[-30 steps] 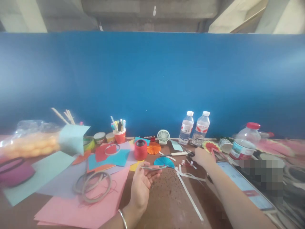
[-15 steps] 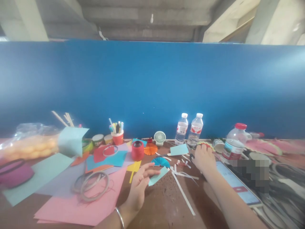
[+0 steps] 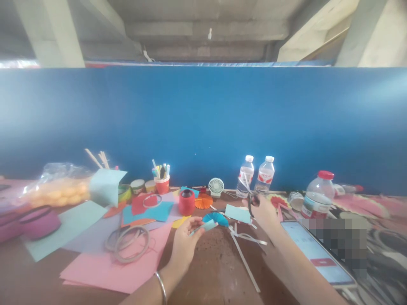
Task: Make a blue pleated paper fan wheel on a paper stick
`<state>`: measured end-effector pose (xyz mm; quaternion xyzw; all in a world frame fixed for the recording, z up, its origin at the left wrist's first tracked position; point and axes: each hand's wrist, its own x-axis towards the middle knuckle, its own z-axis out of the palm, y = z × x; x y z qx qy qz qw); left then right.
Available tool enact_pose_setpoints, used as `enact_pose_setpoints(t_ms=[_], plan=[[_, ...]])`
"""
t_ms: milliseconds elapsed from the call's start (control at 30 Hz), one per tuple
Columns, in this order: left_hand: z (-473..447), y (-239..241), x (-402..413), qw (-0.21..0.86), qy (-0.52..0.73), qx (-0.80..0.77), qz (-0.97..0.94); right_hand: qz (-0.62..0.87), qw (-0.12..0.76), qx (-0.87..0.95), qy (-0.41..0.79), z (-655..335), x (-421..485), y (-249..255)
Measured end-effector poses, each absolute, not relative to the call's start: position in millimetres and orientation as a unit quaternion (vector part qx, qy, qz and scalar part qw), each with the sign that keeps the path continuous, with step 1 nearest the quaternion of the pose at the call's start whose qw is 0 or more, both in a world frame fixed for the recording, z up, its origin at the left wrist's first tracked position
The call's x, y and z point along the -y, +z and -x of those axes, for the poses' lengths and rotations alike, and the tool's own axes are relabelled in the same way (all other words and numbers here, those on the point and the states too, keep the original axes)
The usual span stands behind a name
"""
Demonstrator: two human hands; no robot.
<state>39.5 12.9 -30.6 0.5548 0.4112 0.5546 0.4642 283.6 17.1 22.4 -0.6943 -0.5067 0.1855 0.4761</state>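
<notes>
The left hand (image 3: 184, 243) pinches a small pale-blue paper rectangle (image 3: 208, 226) over the brown tabletop (image 3: 219, 273), long axis slanting rightward; well to its right, the right hand (image 3: 265, 215) grips black-handled scissors (image 3: 253, 201), blades pointing away.

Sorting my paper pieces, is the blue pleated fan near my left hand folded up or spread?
Spread: the blue pleated fan shows its pleats radiating into a half-round.
</notes>
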Motion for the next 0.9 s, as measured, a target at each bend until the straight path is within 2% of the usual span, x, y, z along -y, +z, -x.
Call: enact_pose_setpoints(t_ms=[133, 267, 400, 500, 667, 800, 900], plan=[[-41, -33, -14, 0.481, 0.583, -0.417, -0.505, 0.601, 0.472, 0.549, 0.339, -242, -18, 7], [-44, -34, -11, 0.516, 0.593, -0.409, -0.463, 0.526, 0.492, 0.562, 0.405, -203, -12, -12], [-45, -29, -6, 0.529, 0.582, -0.407, -0.465, 0.505, 0.534, 0.534, 0.418, -188, -7, -21], [-41, -20, -5, 0.502, 0.534, -0.419, -0.536, 0.507, 0.535, 0.523, 0.427, -188, -6, -24], [-33, -5, -11, 0.455, 0.405, -0.43, -0.666, 0.515, 0.504, 0.528, 0.45, -185, -3, -30], [-27, -6, -18, 0.427, 0.39, -0.464, -0.671, 0.52, 0.481, 0.542, 0.451, -182, 1, -25], [-23, -6, -22, 0.456, 0.396, -0.472, -0.642, 0.493, 0.431, 0.61, 0.446, -187, 5, -13]])
